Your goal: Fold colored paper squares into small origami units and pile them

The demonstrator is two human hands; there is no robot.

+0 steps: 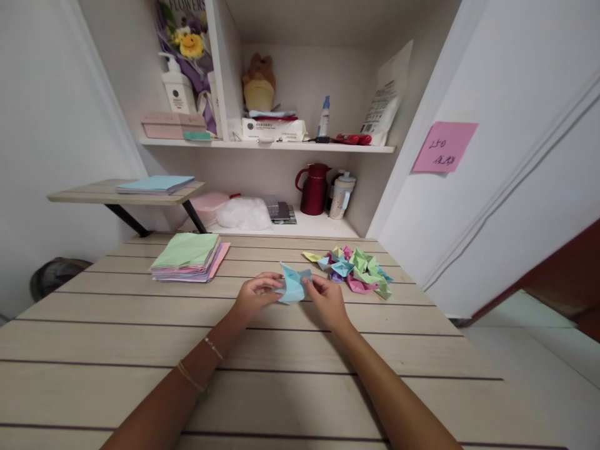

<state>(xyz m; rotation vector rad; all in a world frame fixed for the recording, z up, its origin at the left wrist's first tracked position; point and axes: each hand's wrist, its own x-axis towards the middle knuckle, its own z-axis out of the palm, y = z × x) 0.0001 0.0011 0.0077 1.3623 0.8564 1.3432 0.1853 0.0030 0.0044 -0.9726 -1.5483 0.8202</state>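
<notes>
A light blue sheet of folded origami paper [294,286] is held just above the table in the middle, with pointed corners standing up at its top. My left hand [259,292] pinches its left edge between thumb and fingers. On the other side, my right hand [325,298] grips the right edge the same way. Right of my hands lies a heap of folded paper pieces [359,269] in green, blue, pink, yellow and purple. To the left is a stack of square coloured paper [187,253] with a green sheet on top.
The slatted wooden table [262,387] runs back to a white shelf unit [281,145]. A small raised shelf [100,192] at the left bears blue paper sheets [157,183]. A dark red jug [314,190] and a pale bottle [342,197] stand in the lower compartment. A pink note [445,147] is on the right wall.
</notes>
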